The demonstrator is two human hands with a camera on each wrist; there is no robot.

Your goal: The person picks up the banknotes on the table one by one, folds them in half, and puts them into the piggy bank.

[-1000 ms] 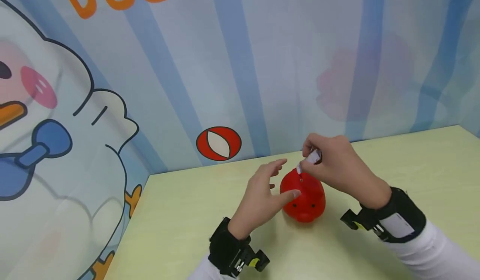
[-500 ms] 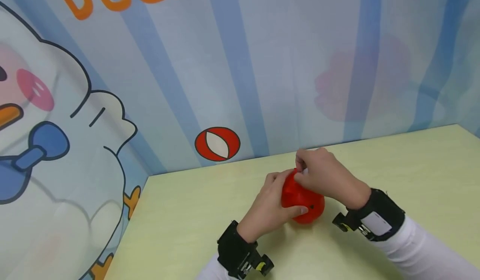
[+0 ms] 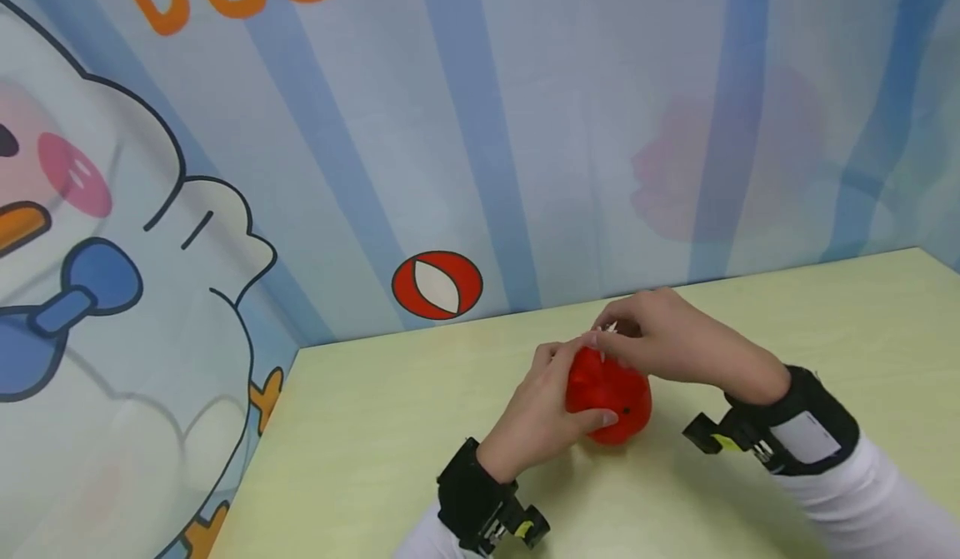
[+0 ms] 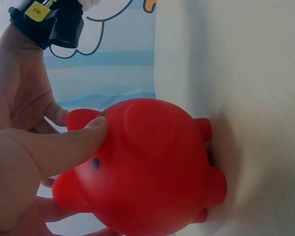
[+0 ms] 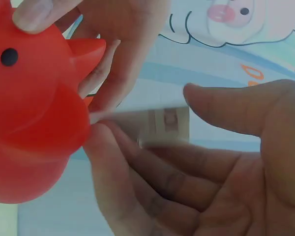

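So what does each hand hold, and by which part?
Left hand grips the red plastic piggy bank by its side; right hand pinches a folded paper slip by its end.

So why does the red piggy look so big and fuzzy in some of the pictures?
In the left wrist view the red piggy bank fills the frame, close to the camera, and the table beside it is smeared. In the right wrist view the white slip is blurry. The head view is sharper; the piggy looks small there.
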